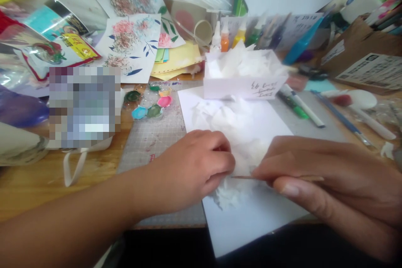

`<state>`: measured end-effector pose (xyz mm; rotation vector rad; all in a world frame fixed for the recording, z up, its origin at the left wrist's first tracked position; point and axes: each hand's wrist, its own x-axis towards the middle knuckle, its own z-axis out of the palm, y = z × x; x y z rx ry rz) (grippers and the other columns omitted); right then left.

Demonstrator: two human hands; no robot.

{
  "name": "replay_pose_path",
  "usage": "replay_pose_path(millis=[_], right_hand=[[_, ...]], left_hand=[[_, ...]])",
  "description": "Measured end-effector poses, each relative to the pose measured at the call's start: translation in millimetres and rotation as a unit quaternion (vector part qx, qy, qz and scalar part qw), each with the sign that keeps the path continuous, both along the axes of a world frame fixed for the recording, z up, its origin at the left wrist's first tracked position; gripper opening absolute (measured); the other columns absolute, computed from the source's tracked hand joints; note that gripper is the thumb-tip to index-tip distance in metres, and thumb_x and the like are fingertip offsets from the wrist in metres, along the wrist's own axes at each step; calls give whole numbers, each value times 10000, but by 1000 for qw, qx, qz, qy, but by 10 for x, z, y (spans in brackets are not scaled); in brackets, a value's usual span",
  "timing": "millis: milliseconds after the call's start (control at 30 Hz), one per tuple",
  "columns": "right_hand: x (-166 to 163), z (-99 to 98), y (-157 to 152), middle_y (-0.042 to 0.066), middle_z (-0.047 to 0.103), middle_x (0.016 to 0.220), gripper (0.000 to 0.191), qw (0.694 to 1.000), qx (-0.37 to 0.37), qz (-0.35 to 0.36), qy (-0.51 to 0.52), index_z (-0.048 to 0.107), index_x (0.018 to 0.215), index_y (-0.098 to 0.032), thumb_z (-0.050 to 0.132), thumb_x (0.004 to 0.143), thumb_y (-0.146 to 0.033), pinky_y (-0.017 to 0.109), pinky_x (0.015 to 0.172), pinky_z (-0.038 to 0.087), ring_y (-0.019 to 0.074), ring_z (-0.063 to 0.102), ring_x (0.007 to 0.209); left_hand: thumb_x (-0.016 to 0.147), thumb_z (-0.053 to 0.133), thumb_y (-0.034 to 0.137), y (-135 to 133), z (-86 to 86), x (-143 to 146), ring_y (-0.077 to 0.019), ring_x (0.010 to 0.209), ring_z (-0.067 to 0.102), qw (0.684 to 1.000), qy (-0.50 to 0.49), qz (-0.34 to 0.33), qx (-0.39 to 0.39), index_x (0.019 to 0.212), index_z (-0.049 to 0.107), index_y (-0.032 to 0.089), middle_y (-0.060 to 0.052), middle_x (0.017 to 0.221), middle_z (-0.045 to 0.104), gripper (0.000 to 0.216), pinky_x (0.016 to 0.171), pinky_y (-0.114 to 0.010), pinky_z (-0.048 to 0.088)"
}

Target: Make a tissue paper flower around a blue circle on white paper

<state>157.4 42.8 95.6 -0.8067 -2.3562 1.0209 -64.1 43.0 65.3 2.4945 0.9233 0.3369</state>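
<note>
Over the white sheet [241,234], my left hand [201,167] has its fingers curled in. Whatever they hold is hidden, but crumpled white tissue-like paper [228,197] shows just below the fingertips. My right hand [329,184] pinches a thin wooden stick [243,177] between thumb and fingers. The stick lies level, its far tip reaching close to my left fingers and its other end poking out past the right thumb. Behind both hands, a loose heap of white crumpled pieces [232,117] lies on the sheet.
A white box [240,88] of white paper pieces stands behind the heap. Small paint pots [153,111] sit left on the grey cutting mat [141,142]. Markers [303,106] and a paintbrush [344,119] lie right. Paint bottles [240,35], floral paintings [128,48] and a cardboard box [367,56] line the back.
</note>
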Motion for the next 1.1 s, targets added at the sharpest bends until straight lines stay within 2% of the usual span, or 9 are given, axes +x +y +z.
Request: replay_pose_path(millis=[267, 367, 467, 567, 733, 833, 967, 1100], right_hand=[[-15, -56, -1, 5, 593, 756, 173, 999, 5, 31, -40, 624, 933, -194, 461, 916, -250, 217, 573, 420, 107, 546, 670], [-56, -114, -45, 24, 589, 768, 178, 993, 66, 70, -68, 619, 959, -166, 461, 920, -237, 243, 584, 404, 124, 529, 674], [-101, -153, -111, 46, 596, 756, 173, 977, 155, 114, -90, 618, 940, -135, 463, 915, -206, 287, 599, 407, 152, 522, 665], [-75, -150, -156, 58, 614, 770, 160, 971, 185, 120, -95, 621, 927, -143, 475, 907, -206, 308, 629, 438, 172, 549, 692], [116, -93, -155, 60, 637, 817, 194, 988, 135, 63, -38, 611, 968, -195, 467, 911, -313, 304, 652, 475, 187, 590, 746], [175, -93, -133, 57, 632, 833, 198, 995, 91, 25, -13, 588, 1045, -199, 483, 903, -287, 280, 618, 472, 171, 593, 744], [155, -125, -117, 48, 634, 869, 194, 996, 73, 41, -37, 594, 1060, -206, 512, 890, -249, 260, 626, 462, 149, 584, 744], [121, -122, -140, 59, 639, 835, 214, 995, 72, 47, -46, 621, 1004, -192, 468, 913, -312, 266, 636, 472, 159, 594, 740]], left_hand=[[841, 519, 186, 4, 1, 8, -152, 867, 510, 1000, -1, -8, -14, 825, 601, 171, -33, 955, 548, 85, 785, -290, 394], [810, 549, 167, 7, -4, 13, -150, 864, 501, 1000, 1, 2, -27, 814, 561, 163, -25, 931, 545, 13, 786, -285, 393], [791, 569, 151, 7, -8, 14, -151, 873, 492, 999, 2, 12, -34, 808, 530, 166, -19, 926, 541, 45, 786, -278, 390], [796, 559, 132, 8, -11, 10, -156, 901, 494, 999, -6, 1, -38, 831, 550, 176, -23, 967, 543, 56, 811, -285, 390], [809, 546, 149, 8, -20, -3, -170, 925, 494, 1000, -11, -4, -19, 899, 600, 193, -34, 1006, 539, 113, 837, -322, 397], [806, 555, 164, 10, -12, -11, -167, 906, 501, 1000, -4, -10, -10, 870, 616, 184, -38, 995, 539, 91, 823, -320, 406], [804, 556, 156, 16, 4, -15, -164, 912, 500, 1000, -7, -16, -15, 801, 609, 163, -41, 1006, 535, 54, 809, -300, 412], [799, 559, 138, 16, 3, -15, -155, 903, 498, 999, -10, -12, -28, 792, 593, 164, -31, 995, 535, 43, 804, -288, 409]])
